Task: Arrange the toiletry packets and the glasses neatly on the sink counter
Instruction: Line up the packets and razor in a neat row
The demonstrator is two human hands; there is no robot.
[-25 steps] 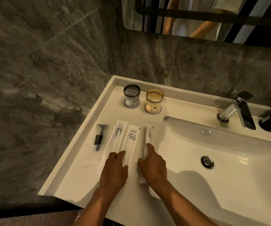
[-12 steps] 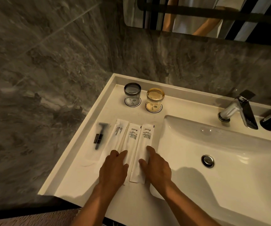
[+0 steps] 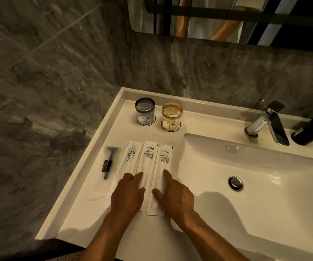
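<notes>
Dim grey-marble bathroom, white worktop point(image 3: 88, 210) left of the basin: packet-aligning step.
Left hand point(image 3: 128, 196) and right hand point(image 3: 176, 196) lay flat, fingers spread, pressing on three toothbrush packets point(image 3: 148, 162), gripping nothing. Packets lay side by side, long axes toward the wall, printed ends away. Razor packet point(image 3: 108, 162) sat apart at left; two glasses point(image 3: 158, 114) on coasters behind. Next probably: square the near ends, close the razor gap.

Bare counter point(image 3: 114, 228) lies open nearer than the 3 packets point(image 3: 148, 166), while beyond them 2 glasses point(image 3: 144, 108) stand against the wall point(image 3: 189, 72).
</notes>
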